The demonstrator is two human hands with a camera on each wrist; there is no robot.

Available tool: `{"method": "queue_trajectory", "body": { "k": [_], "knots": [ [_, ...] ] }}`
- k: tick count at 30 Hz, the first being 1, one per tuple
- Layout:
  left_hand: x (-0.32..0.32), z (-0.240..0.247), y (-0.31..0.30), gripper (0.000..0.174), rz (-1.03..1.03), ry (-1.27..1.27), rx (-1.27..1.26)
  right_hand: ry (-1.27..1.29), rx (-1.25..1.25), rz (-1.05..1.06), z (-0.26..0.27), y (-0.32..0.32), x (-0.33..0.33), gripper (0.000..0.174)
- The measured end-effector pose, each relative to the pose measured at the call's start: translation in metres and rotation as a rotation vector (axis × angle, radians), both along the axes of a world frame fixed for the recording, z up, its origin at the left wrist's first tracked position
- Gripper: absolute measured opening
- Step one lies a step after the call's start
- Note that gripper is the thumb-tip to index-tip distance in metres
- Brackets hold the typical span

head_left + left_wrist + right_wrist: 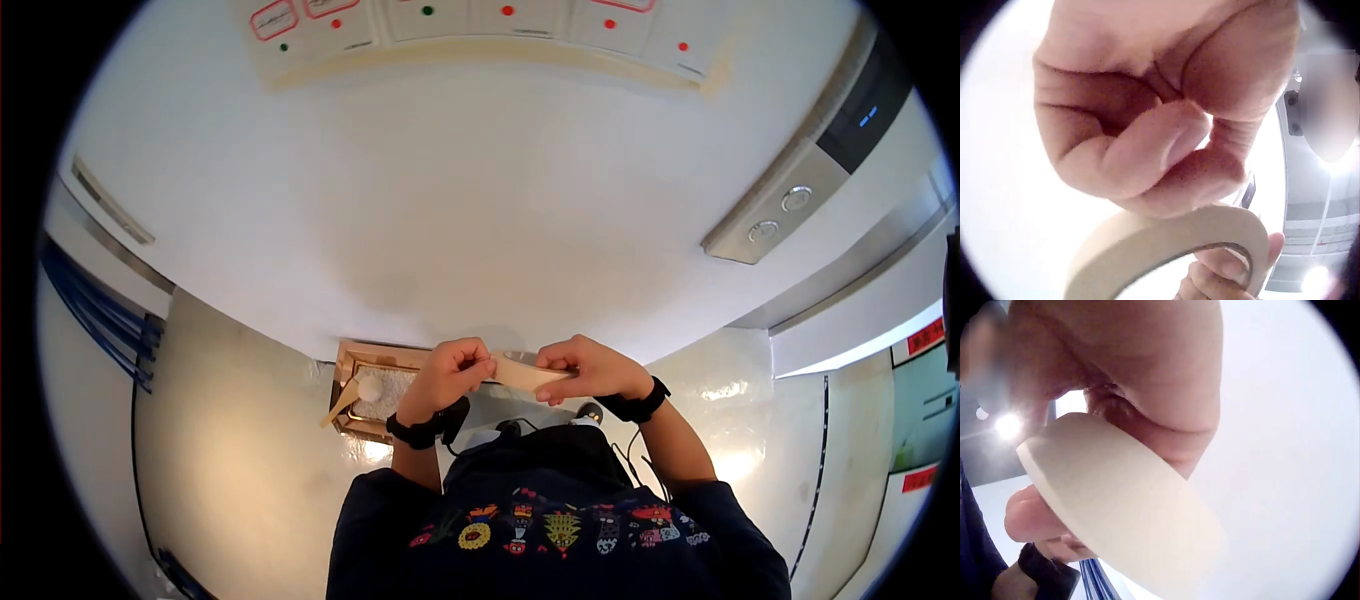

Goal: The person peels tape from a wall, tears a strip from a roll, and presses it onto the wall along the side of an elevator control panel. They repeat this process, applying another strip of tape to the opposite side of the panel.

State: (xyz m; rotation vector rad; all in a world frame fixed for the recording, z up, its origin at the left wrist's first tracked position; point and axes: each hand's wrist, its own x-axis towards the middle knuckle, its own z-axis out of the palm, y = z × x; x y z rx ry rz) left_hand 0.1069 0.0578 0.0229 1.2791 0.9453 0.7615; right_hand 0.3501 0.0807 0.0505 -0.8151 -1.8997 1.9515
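Roll of pale tape, held in mid-air before a white panel and, in the head view, lying beyond the right-hand edge of a wooden tray. The right hand grips the roll by one side; the left hand has its fingers curled against the opposite side, apparently pinching the tape, though no free end can be made out. The step in hand is judged to be lifting or drawing off a strip; the next move calls for the right hand to steady the roll while the left pulls evenly. The tray bears white granules and a white ball; a wooden handle crosses its left edge near the lower-left corner. Notices line the panel's upper part.
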Motion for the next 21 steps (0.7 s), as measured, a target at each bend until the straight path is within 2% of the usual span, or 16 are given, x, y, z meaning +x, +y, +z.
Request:
{"method": "queue_trajectory", "body": {
  "k": [3, 6, 9, 10, 13, 16, 19, 21],
  "knots": [
    [0.006, 0.008, -0.002, 0.017, 0.038, -0.071, 0.004, -0.125, 0.102, -0.001, 0.002, 0.002, 0.001, 0.023],
    [0.011, 0.02, -0.005, 0.018, 0.054, -0.057, 0.005, -0.182, 0.144, -0.111, -0.01, 0.005, -0.004, 0.032],
    [0.013, 0.029, -0.009, 0.016, 0.057, -0.063, 0.048, -0.46, 0.226, -0.166, -0.007, 0.011, -0.014, 0.039],
    [0.01, 0.033, -0.009, 0.017, 0.11, -0.145, 0.046, -0.447, 0.232, -0.158, -0.009, 0.011, -0.013, 0.042],
    [-0.017, 0.035, -0.003, 0.02, 0.243, -0.333, 0.085, -0.029, 0.231, -0.082, -0.036, 0.016, 0.002, 0.038],
    [-0.039, 0.032, -0.005, 0.024, 0.244, -0.462, 0.028, 0.104, 0.212, -0.02, -0.03, 0.011, 0.011, 0.035],
    [-0.051, 0.03, -0.009, 0.025, 0.191, -0.546, 0.003, 0.207, 0.015, 0.029, -0.018, 0.004, 0.015, 0.037],
    [-0.054, 0.032, -0.013, 0.025, 0.182, -0.574, 0.024, 0.207, 0.068, 0.034, -0.02, 0.003, 0.013, 0.038]
  ]
}}
